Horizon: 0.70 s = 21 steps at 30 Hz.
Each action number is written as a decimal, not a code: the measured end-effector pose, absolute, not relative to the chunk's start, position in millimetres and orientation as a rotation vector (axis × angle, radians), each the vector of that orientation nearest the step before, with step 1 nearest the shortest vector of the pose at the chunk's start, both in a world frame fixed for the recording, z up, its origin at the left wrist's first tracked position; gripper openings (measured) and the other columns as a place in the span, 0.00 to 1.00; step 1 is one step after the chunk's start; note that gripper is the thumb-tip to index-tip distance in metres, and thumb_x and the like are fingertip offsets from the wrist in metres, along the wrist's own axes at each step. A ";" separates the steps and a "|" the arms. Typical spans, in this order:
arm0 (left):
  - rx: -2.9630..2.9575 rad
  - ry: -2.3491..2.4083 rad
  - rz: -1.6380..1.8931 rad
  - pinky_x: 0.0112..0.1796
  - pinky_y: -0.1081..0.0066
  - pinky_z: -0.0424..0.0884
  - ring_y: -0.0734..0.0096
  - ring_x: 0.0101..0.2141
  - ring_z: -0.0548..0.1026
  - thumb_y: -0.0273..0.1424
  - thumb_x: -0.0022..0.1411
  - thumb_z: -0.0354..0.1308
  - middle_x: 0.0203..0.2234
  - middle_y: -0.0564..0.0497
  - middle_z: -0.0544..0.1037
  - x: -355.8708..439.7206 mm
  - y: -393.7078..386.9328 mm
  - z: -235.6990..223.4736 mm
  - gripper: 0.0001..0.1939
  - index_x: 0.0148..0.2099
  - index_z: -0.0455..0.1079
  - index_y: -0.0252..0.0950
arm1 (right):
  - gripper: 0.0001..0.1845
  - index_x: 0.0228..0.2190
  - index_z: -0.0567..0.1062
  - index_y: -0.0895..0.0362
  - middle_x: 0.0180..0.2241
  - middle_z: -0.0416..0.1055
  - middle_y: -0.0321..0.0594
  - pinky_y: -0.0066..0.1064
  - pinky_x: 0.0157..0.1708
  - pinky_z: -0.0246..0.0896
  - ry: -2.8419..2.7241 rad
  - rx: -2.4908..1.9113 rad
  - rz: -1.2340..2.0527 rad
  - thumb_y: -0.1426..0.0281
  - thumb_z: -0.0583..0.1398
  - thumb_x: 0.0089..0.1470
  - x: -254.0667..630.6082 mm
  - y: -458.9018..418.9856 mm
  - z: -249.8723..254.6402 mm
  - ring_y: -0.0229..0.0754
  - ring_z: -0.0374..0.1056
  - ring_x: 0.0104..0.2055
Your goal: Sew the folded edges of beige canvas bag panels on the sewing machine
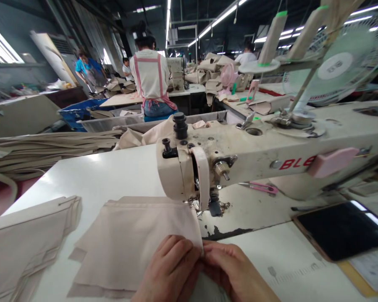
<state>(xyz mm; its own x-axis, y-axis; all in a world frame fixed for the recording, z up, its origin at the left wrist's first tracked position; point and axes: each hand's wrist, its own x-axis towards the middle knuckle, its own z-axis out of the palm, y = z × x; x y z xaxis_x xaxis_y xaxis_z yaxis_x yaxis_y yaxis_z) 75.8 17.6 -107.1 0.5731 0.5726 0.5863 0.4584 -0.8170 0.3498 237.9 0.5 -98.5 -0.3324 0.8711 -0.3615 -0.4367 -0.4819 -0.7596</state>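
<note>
A beige fabric piece [145, 235] lies under the head of the sewing machine [189, 167], its right edge running toward the presser foot. My left hand [173, 266] is closed on this fabric near its lower right corner, fingers curled. Beside it, my right hand [228, 264] pinches the same edge between thumb and fingers. Both hands are just in front of the needle area and nearly touch. More beige layers show under the piece at its left. The needle tip is hidden behind the finger guard [203, 178].
A stack of beige fabric pieces [28, 247] lies at left. Pink-handled snips [261, 187] rest behind the needle area. A dark-screened tablet [343, 230] lies at right. Thread cones [272, 40] and a fan [337, 63] stand behind. A person in a pink apron [151, 75] sits ahead.
</note>
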 end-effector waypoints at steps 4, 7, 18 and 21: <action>2.596 0.919 1.233 0.31 0.74 0.70 0.69 0.30 0.70 0.26 0.70 0.46 0.28 0.48 0.74 76.2 19.8 -115.7 0.11 0.43 0.70 0.35 | 0.13 0.24 0.79 0.56 0.27 0.77 0.37 0.31 0.43 0.66 -0.620 -0.746 1.989 0.76 0.55 0.38 237.6 -0.1 -88.3 0.44 0.73 0.36; 2.579 0.910 1.212 0.30 0.74 0.70 0.69 0.30 0.70 0.28 0.72 0.43 0.29 0.48 0.73 74.8 21.9 -119.7 0.13 0.45 0.69 0.35 | 0.14 0.27 0.79 0.57 0.27 0.76 0.38 0.34 0.44 0.67 -0.830 -0.893 1.940 0.77 0.54 0.40 238.5 -3.5 -96.9 0.45 0.73 0.37; 2.509 1.120 0.780 0.33 0.71 0.69 0.68 0.31 0.71 0.26 0.66 0.51 0.29 0.51 0.74 67.4 35.9 -95.6 0.05 0.36 0.66 0.36 | 0.15 0.36 0.75 0.58 0.33 0.76 0.42 0.32 0.40 0.70 -2.325 -0.719 0.250 0.72 0.49 0.67 265.2 27.6 -115.2 0.42 0.71 0.38; 2.581 1.183 0.531 0.44 0.65 0.69 0.62 0.42 0.71 0.25 0.65 0.51 0.39 0.48 0.75 57.6 59.3 -89.1 0.08 0.44 0.70 0.37 | 0.17 0.36 0.76 0.59 0.31 0.76 0.43 0.31 0.38 0.70 -2.407 -0.662 0.237 0.73 0.48 0.67 264.0 33.1 -112.2 0.42 0.71 0.35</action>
